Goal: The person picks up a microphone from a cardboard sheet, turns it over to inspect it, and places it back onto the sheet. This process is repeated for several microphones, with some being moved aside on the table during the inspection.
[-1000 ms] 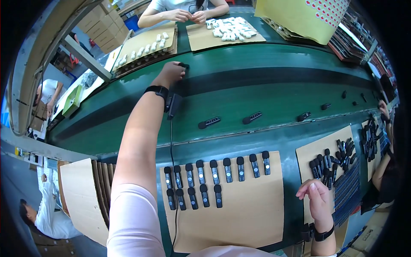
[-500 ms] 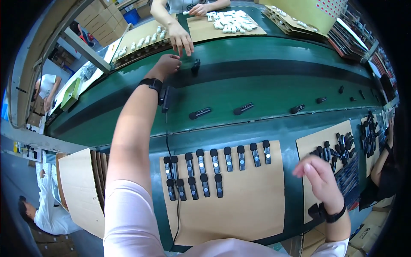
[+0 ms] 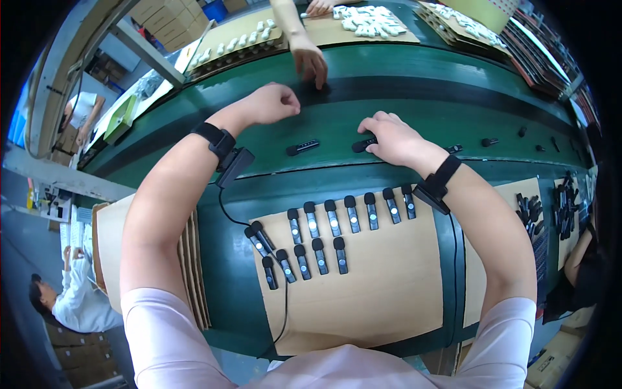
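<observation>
My left hand [image 3: 275, 104] hovers over the green belt [image 3: 246, 152], its fingers loosely curled with a gap at the thumb and nothing visible in them. My right hand [image 3: 392, 140] is farther right on the belt. Its thumb and fingers close round the end of a small black clip-on microphone [image 3: 363, 145] with a foam tip. A similar microphone [image 3: 303, 148] lies on the belt between my hands. Nearer to me, two rows of these microphones [image 3: 350, 214] rest on a cardboard sheet [image 3: 376, 298]. Black straps with small boxes sit on both my wrists.
Across the belt, a co-worker's hand [image 3: 311, 61] reaches down to its surface, near cardboard with white pieces [image 3: 372, 23]. More microphones [image 3: 490, 142] lie along the belt to the right. Piled microphones [image 3: 565, 201] sit at the right; stacked cardboard [image 3: 194, 272] stands at left. Cables trail from my wrists.
My left hand has drawn away from the co-worker's hand. My right hand has moved from the near right onto the belt and taken hold of a microphone. The co-worker's hand has reached lower onto the belt.
</observation>
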Demonstrator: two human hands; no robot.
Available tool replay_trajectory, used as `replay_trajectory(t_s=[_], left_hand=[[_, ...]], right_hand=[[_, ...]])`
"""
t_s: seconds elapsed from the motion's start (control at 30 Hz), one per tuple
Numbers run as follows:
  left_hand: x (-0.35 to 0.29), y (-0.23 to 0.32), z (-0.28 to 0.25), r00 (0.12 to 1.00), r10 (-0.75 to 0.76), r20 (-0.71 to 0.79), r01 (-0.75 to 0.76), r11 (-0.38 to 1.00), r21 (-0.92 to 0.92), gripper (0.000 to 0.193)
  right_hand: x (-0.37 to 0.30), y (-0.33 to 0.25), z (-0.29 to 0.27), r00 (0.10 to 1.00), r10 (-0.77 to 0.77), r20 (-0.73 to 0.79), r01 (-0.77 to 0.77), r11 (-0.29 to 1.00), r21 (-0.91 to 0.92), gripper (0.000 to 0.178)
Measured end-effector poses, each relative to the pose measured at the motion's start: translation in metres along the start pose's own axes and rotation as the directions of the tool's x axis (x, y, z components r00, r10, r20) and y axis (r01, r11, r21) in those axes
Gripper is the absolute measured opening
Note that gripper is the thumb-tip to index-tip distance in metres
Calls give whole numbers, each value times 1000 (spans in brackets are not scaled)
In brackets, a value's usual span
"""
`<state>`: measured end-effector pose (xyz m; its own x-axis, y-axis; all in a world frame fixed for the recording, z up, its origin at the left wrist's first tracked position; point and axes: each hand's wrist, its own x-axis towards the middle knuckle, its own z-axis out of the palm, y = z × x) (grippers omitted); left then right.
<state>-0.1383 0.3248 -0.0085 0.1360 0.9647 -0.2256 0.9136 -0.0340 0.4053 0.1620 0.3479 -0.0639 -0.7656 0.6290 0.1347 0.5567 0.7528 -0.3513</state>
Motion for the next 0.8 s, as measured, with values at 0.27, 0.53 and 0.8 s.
replay_trajectory(t_s=[0.27,0.53,0.8], left_hand=[[14,-18,-24,977,-100,-187,16,915,-402,27],[46,-44,-38,946,-155,-285,-39,819,-573,28],[37,-40,-40,941,-244,-235,44,774,-631,25]], right_hand=[[-5,-1,-12,999,-21,43,17,995,103,19],[-27,-14,-39,983,168,70,-182,901,393,17],[-33,-25,-39,981,182,70,-195,925,326,17]])
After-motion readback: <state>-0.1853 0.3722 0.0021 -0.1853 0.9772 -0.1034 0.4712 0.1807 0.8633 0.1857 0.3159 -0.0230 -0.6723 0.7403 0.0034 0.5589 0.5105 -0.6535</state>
